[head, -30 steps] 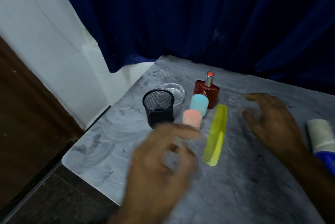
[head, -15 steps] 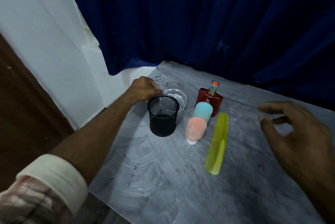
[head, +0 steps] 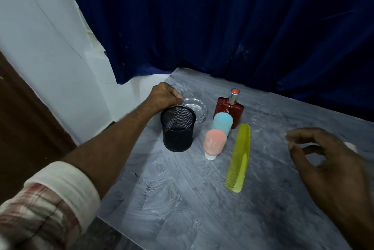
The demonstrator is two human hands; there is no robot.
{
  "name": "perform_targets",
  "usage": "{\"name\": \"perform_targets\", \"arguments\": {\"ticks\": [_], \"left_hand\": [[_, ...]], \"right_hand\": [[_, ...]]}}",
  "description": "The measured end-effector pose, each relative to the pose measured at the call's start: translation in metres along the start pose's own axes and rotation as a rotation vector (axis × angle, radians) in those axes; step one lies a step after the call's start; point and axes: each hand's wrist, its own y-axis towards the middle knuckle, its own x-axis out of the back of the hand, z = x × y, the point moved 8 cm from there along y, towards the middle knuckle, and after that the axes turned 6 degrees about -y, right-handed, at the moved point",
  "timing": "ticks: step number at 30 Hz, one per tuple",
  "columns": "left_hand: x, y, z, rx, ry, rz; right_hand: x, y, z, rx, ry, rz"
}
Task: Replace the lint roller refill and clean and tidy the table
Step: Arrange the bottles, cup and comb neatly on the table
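My left hand (head: pixel 165 96) reaches across the grey table (head: pixel 182 205) to its far left corner. Its fingers are curled on the left rim of a clear glass ashtray (head: pixel 199 110), just behind a black mesh cup (head: pixel 178 128). My right hand (head: pixel 332 172) hovers open above the right side of the table, holding nothing. Behind its fingers a small white piece of the lint roller (head: pixel 351 146) shows; the rest is hidden.
A red perfume bottle (head: pixel 228 110), a blue travel bottle (head: pixel 222 123) and a pink travel bottle (head: pixel 215 143) stand in a row right of the cup. A yellow-green comb (head: pixel 239 158) lies beside them. A dark blue curtain (head: pixel 222 26) hangs behind; a white wall (head: pixel 50 37) is left.
My left hand went from the near middle of the table out to the ashtray behind the mesh cup and stays there. My right hand drifted right and nearer, opening wider.
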Motion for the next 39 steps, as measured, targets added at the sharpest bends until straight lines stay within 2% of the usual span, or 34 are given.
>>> {"name": "perform_targets", "arguments": {"ticks": [4, 18, 22, 25, 29, 31, 33, 36, 39], "left_hand": [[-0.005, 0.005, 0.003, 0.021, -0.037, 0.029], [-0.008, 0.007, 0.011, 0.05, -0.101, 0.052], [0.004, 0.0, 0.001, 0.08, -0.164, 0.007], [0.034, -0.021, -0.025, 0.014, -0.354, -0.085], [0.074, -0.086, -0.083, -0.251, -0.485, -0.251], [0.057, -0.136, -0.118, -0.368, -0.539, -0.179], [0.008, -0.186, -0.149, -0.433, -0.588, 0.01], [-0.102, -0.247, -0.176, -0.366, -0.606, 0.382], [-0.208, -0.275, -0.177, -0.239, -0.425, 0.654]], "right_hand": [[-0.004, -0.003, 0.006, 0.03, 0.017, -0.005], [-0.01, -0.013, 0.007, -0.052, 0.016, 0.059], [0.004, -0.017, 0.005, -0.089, -0.004, 0.006], [0.027, -0.026, -0.008, -0.153, -0.063, -0.056], [0.069, -0.057, -0.048, -0.308, -0.2, -0.134], [0.086, -0.071, -0.065, -0.367, -0.234, -0.101], [0.102, -0.082, -0.077, -0.385, -0.32, -0.08], [0.114, -0.094, -0.103, -0.514, -0.355, -0.06], [0.104, -0.095, -0.122, -0.584, -0.34, 0.0]]}}
